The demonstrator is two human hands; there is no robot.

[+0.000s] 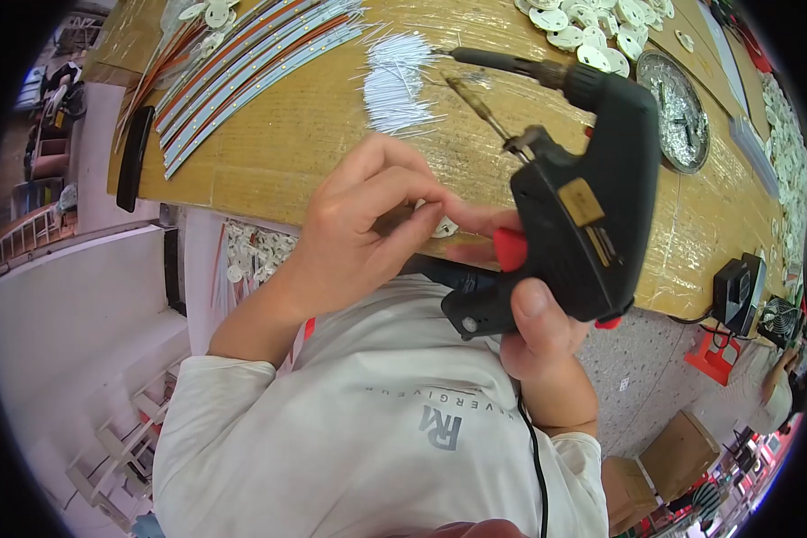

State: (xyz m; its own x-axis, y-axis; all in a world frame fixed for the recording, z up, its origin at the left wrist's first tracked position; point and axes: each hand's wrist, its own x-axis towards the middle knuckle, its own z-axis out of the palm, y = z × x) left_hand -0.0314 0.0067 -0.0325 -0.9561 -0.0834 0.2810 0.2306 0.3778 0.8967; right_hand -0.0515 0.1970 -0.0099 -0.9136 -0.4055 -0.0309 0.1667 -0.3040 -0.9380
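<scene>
My right hand [551,336] grips a black soldering gun [592,193] with a red trigger. Its thumb lies on the handle, and its forefingers reach past the trigger toward my left hand. The iron's tip and a thin brass-coloured feed tube point left, over the table. My left hand [354,215] is closed, thumb and fingertips pinched together beside the right fingertips. What the pinch holds is mostly hidden. Just below these fingertips shows a small white round piece [446,228]; which hand bears it I cannot tell. A pile of short white wires [396,85] lies beyond my left hand.
LED strips [260,67] lie at the far left of the plastic-covered table [269,170]. White discs [592,31] are heaped at the back, near a round metal dish [672,112]. A black device [735,289] and a small fan [778,318] stand right. A dark cord hangs by my shirt.
</scene>
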